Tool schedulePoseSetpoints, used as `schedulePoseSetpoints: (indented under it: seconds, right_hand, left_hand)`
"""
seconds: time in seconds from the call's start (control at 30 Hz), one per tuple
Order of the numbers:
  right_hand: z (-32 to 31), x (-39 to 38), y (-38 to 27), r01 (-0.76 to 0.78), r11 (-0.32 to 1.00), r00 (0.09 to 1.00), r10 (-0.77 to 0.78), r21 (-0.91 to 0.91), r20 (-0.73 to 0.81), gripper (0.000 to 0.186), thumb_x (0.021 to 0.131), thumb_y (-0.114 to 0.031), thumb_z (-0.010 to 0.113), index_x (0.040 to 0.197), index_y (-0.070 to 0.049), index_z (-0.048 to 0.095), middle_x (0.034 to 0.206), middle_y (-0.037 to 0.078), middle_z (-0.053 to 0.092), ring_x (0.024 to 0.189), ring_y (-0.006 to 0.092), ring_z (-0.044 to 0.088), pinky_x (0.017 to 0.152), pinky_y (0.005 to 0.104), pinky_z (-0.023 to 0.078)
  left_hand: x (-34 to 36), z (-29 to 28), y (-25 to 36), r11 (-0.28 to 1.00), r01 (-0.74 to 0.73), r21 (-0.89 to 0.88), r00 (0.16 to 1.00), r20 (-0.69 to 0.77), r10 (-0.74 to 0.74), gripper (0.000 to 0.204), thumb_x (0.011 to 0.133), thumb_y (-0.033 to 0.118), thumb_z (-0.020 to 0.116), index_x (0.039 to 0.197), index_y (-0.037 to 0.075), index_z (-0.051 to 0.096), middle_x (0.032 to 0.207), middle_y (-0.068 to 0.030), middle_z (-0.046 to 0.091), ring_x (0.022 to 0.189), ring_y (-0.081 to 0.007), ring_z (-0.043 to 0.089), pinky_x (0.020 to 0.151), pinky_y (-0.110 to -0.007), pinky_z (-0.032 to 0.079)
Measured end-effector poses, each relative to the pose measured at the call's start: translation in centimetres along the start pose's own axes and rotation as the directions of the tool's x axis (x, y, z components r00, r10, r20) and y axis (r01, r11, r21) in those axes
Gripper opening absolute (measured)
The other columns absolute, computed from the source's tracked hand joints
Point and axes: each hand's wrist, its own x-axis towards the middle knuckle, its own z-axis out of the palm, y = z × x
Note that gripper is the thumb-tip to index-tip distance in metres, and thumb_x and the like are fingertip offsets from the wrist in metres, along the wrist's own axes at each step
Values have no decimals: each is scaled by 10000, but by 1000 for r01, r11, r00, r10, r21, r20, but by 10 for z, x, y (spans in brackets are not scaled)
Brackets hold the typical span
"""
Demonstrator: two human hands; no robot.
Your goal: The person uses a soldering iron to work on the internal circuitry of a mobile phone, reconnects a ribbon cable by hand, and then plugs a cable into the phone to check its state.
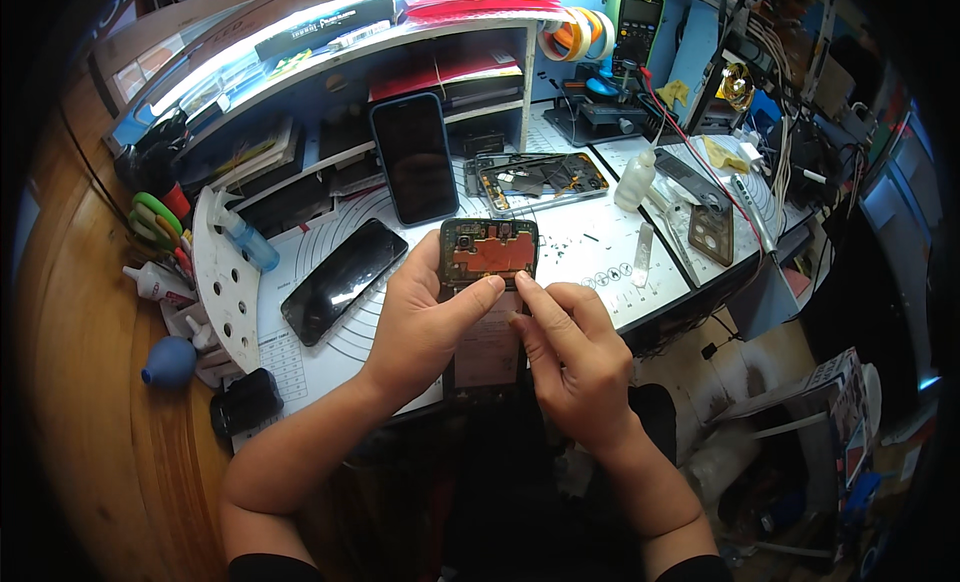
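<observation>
My left hand (pixel 420 332) grips an opened phone (pixel 490 247) with its back off, showing a reddish circuit board above a pale battery; the left thumb lies across the board's lower edge. My right hand (pixel 580 362) is on the same phone's right side, index fingertip on the lower right of the board and thumb bent over the battery. Just beyond, a phone in a blue case (pixel 412 160) leans upright against the shelves. A dark phone (pixel 343 282) lies on the white mat (pixel 290 372) to the left.
Behind are shelves (pixel 527 82) and a tray of phone parts (pixel 540 180). Right are a dropper bottle (pixel 635 182), tools (pixel 685 237), a brown case (pixel 712 232) and a microscope-like stand (pixel 600 117). Left are a perforated organiser (pixel 225 282), blue bottle (pixel 255 242), blower bulb (pixel 168 360) and black object (pixel 245 402).
</observation>
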Motion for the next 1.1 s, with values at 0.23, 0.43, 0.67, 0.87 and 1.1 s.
schedulePoseSetpoints:
  seconds: [0.23,0.43,0.67,0.87,1.1]
  right_hand:
    - [3,-1,-3,-7,1000,1000,7,5,-29,358,858,22,721,1214,1,690,956,121,615,773,242,639,670,333,539]
    - [11,-10,3,65,998,986,-65,-1,-153,390,832,50,744,1214,-13,703,950,103,623,771,212,645,667,315,541]
    - [9,-9,-2,5,1000,995,-2,29,-102,408,845,49,733,1245,-18,689,947,103,615,764,206,641,662,314,541]
    - [9,-10,-3,-36,999,995,37,21,-94,394,845,40,740,1232,-19,699,959,96,621,755,182,620,659,297,527]
    - [13,-13,-4,-43,998,996,47,42,-79,390,873,37,712,1259,15,669,993,120,562,788,212,613,669,319,531]
  left_hand:
    - [0,0,0,998,-44,50,999,-24,46,274,942,39,639,1203,-3,565,1126,-74,674,1036,-103,633,927,-276,505]
    - [-1,2,2,998,-53,28,998,-16,53,270,940,44,644,1195,-4,571,1120,-75,677,1028,-101,636,916,-276,512]
    - [-2,2,3,998,-36,45,999,-15,37,273,939,47,645,1198,-1,572,1118,-74,678,1019,-101,638,914,-274,513]
    - [-2,2,2,996,-38,87,999,-20,40,278,937,49,647,1200,3,572,1125,-72,671,1026,-103,632,910,-274,509]
    - [-3,3,2,990,-70,123,997,-12,72,285,936,34,639,1208,-2,560,1122,-76,660,1042,-110,624,925,-281,500]
